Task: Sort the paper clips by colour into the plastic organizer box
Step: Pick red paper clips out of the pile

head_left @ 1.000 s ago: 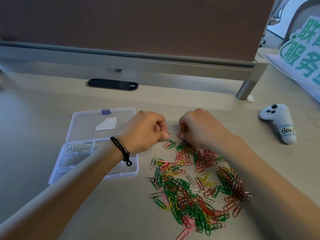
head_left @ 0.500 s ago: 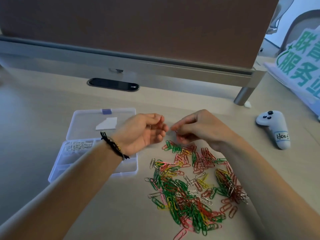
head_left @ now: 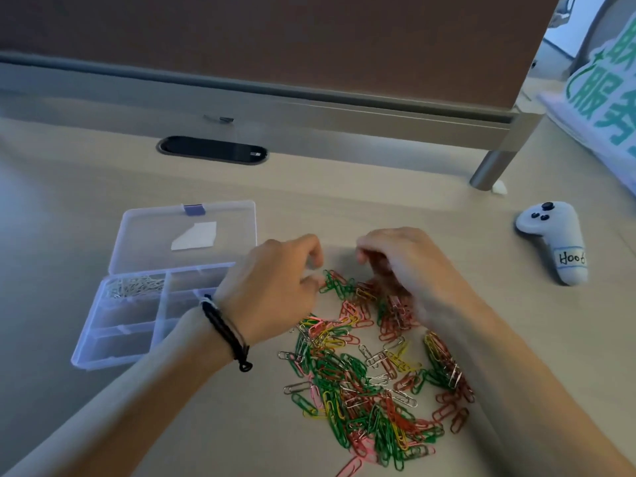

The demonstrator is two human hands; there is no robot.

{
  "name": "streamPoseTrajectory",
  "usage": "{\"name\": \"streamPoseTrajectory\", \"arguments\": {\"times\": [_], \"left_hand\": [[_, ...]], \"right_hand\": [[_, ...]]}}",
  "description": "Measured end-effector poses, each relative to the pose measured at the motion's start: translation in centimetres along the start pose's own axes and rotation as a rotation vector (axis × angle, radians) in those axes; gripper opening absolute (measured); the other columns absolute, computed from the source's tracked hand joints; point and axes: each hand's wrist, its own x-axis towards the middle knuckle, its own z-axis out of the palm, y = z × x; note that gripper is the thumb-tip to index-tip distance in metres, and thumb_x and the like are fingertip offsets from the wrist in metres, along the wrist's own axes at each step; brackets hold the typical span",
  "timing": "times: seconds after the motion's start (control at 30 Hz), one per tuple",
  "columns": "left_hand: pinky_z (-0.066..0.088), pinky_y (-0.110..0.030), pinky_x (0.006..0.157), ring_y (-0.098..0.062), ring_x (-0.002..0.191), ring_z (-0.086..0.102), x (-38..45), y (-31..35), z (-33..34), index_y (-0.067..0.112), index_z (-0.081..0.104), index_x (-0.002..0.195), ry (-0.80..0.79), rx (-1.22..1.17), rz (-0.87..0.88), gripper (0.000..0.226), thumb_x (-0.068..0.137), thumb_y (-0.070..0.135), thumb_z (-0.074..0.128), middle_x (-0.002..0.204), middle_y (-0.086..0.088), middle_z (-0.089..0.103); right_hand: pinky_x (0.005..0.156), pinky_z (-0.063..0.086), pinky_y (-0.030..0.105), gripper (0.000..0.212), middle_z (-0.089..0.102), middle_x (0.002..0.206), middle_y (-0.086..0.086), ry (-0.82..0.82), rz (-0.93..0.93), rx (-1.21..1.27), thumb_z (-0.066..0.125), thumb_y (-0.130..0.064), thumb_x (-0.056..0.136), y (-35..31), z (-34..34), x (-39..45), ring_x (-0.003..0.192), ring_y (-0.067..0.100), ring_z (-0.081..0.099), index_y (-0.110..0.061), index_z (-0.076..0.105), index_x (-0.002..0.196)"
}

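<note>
The clear organizer box (head_left: 137, 318) is lying open on the tabletop (head_left: 378, 208), left of both hands, silver clips (head_left: 134, 287) in its far-left compartment. The left hand (head_left: 275, 290) and right hand (head_left: 406, 266) are curling over the far edge of the coloured paper clip pile (head_left: 371, 380); I cannot tell what they are pinching. The white controller (head_left: 557, 239) is showing a label "Hoo6".

"Hoo6" on the white controller's (head_left: 564, 247) handle label.
</note>
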Motion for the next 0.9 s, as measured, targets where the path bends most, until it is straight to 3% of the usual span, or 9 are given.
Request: {"name": "streamPoseTrajectory", "arguments": {"times": [0.07, 0.13, 0.27, 0.37, 0.57, 0.73, 0.9], "left_hand": [[0.035, -0.025, 0.049, -0.004, 0.048, 0.043, -0.4, 0.5, 0.4, 0.034, 0.056, 0.100, 0.049, 0.110, 0.016, 0.011, 0.092, 0.038, 0.063, 0.054, 0.009, 0.045], [0.039, -0.027, 0.052, -0.012, 0.056, 0.055, -0.6, 1.0, 0.9, 0.033, 0.059, 0.101, 0.099, 0.249, 0.020, 0.012, 0.092, 0.039, 0.063, 0.064, 0.008, 0.057], [0.034, -0.027, 0.055, -0.014, 0.071, 0.065, -0.5, 2.0, 1.6, 0.033, 0.057, 0.097, 0.109, 0.486, 0.009, 0.011, 0.090, 0.025, 0.062, 0.080, 0.008, 0.067], [0.048, -0.030, 0.063, -0.016, 0.077, 0.064, -0.5, 1.7, 1.5, 0.030, 0.051, 0.099, 0.088, 0.448, -0.016, 0.009, 0.093, 0.024, 0.054, 0.088, 0.007, 0.067], [0.047, -0.037, 0.062, -0.020, 0.062, 0.054, -0.4, 1.6, 0.3, 0.025, 0.039, 0.094, 0.097, 0.319, 0.041, 0.005, 0.099, 0.025, 0.039, 0.074, 0.004, 0.061], [0.050, -0.041, 0.061, -0.019, 0.055, 0.051, -0.1, 0.6, 0.4, 0.022, 0.041, 0.073, 0.103, 0.119, 0.040, 0.032, 0.102, 0.033, 0.034, 0.059, 0.002, 0.051], [0.043, -0.037, 0.057, -0.022, 0.055, 0.046, 1.7, 0.8, 0.1, 0.014, 0.042, 0.062, 0.066, -0.082, 0.045, 0.051, 0.098, 0.049, 0.045, 0.053, -0.001, 0.044]], "right_hand": [[0.048, 0.030, 0.019, 0.024, 0.044, 0.045, -0.011, 0.119, -0.215, -0.293, 0.064, -0.019, 0.087, 0.2, 0.6, 0.1, 0.043, 0.004, 0.038, -0.007, 0.071, 0.067], [0.051, 0.036, 0.023, 0.016, 0.050, 0.047, -0.010, 0.178, -0.322, -0.481, 0.066, -0.022, 0.083, 1.0, 1.5, 0.5, 0.048, 0.006, 0.047, -0.018, 0.073, 0.069], [0.062, 0.050, 0.035, 0.008, 0.070, 0.075, -0.002, 0.298, -0.398, -0.835, 0.065, -0.032, 0.080, 2.7, 3.0, 0.6, 0.074, 0.027, 0.065, -0.027, 0.071, 0.083], [0.067, 0.053, 0.037, 0.009, 0.071, 0.083, 0.003, 0.304, -0.440, -0.894, 0.066, -0.033, 0.080, 3.0, 2.8, 0.8, 0.081, 0.031, 0.065, -0.026, 0.070, 0.085], [0.070, 0.054, 0.037, 0.009, 0.071, 0.087, 0.006, 0.265, -0.427, -0.947, 0.066, -0.030, 0.084, 2.5, 2.6, 0.8, 0.086, 0.032, 0.066, -0.024, 0.072, 0.087], [0.072, 0.055, 0.037, 0.009, 0.068, 0.092, 0.008, 0.220, -0.410, -1.070, 0.068, -0.029, 0.084, 1.9, 2.5, 0.3, 0.087, 0.033, 0.065, -0.023, 0.070, 0.091], [0.071, 0.050, 0.036, 0.013, 0.065, 0.097, 0.009, 0.144, -0.376, -1.204, 0.059, -0.024, 0.087, 0.2, 2.3, 0.2, 0.094, 0.035, 0.065, -0.021, 0.067, 0.097]]}}
